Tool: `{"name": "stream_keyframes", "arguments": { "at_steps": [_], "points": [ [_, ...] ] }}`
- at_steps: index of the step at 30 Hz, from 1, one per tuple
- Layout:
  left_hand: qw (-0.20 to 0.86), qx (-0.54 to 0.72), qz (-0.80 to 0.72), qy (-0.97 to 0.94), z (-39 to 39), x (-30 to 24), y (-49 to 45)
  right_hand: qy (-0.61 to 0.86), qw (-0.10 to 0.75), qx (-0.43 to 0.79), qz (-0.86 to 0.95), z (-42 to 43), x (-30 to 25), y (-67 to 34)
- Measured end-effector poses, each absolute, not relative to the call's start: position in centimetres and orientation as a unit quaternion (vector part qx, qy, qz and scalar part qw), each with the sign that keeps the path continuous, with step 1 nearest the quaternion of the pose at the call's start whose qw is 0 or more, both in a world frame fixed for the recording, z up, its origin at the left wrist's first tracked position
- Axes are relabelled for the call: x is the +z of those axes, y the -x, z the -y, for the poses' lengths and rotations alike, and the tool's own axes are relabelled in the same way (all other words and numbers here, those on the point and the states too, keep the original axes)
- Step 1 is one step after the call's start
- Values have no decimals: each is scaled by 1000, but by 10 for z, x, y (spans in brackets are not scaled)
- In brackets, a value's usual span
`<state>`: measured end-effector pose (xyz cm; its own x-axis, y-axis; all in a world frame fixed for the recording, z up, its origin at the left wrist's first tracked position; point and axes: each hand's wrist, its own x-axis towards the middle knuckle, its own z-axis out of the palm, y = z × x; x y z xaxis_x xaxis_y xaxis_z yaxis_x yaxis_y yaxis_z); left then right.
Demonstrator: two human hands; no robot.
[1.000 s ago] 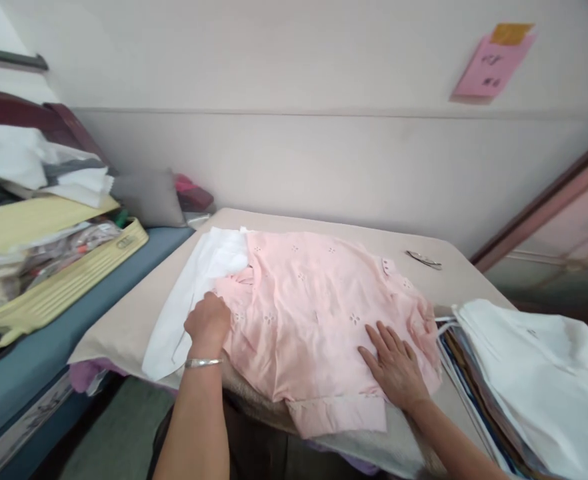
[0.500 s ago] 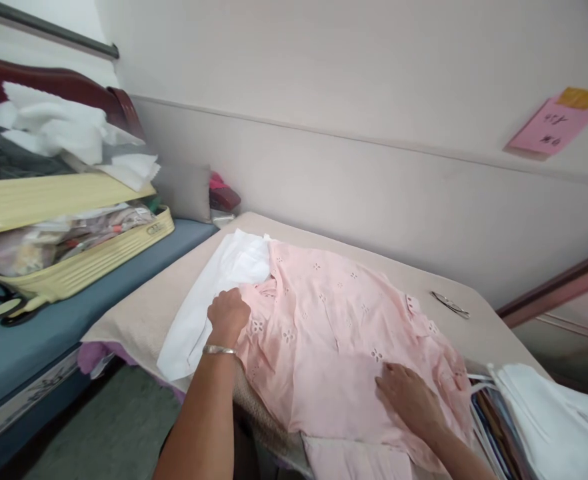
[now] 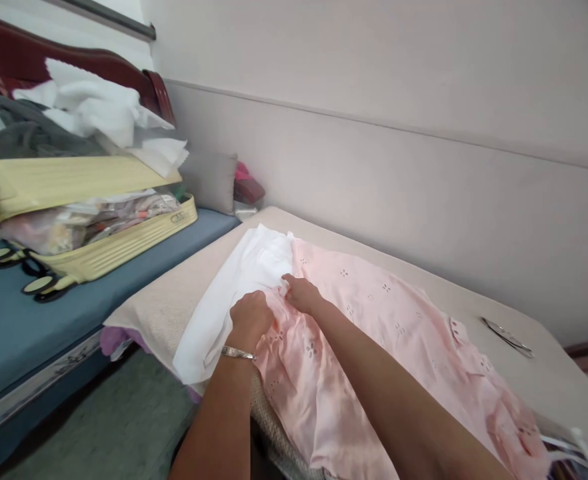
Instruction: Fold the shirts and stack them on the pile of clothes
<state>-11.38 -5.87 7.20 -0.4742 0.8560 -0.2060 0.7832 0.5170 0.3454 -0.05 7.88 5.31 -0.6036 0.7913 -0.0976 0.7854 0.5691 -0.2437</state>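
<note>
A pink eyelet garment (image 3: pixel 399 340) lies spread over a beige padded table (image 3: pixel 174 300), partly covering a white cloth (image 3: pixel 234 293) at its left end. My left hand (image 3: pixel 249 317), with a metal bangle on the wrist, is closed on the pink garment's left edge where it meets the white cloth. My right hand (image 3: pixel 299 292) reaches across and pinches the same pink edge a little farther back. The two hands are close together.
Small metal snips (image 3: pixel 507 335) lie on the table at the far right. To the left, a blue-covered surface (image 3: pixel 19 333) carries an open yellow case (image 3: pixel 104 247) stuffed with items, black scissors (image 3: pixel 34 287) and piled fabrics. A grey cushion (image 3: pixel 209 180) rests by the wall.
My right hand has left the garment's lower right part and crossed over to its left edge beside my left hand. The view has swung left, so the stack at the right is nearly out of frame.
</note>
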Motion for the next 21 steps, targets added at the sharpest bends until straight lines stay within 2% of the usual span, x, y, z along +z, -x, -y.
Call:
{"name": "stream_keyframes", "arguments": {
  "at_steps": [3,8,11,13,15,17,19,21],
  "points": [
    [173,134,-851,-478,62,75,123,429,17,153,890,-86,53,14],
    [201,264,-822,-463,66,80,136,378,103,229,891,-72,88,9],
    [256,377,-750,-480,69,86,133,319,222,378,840,-55,112,-9],
    [344,427,-661,-512,73,92,127,293,318,456,778,-42,122,-30],
    [439,435,-563,-549,77,98,121,303,402,484,716,-31,123,-60],
    [474,419,-522,-573,81,102,118,338,470,494,649,-23,113,-97],
    [435,386,-564,-586,81,101,116,403,496,482,600,-17,93,-139],
    [356,329,-639,-597,78,95,114,514,459,419,591,-11,66,-178]
  ]
}}
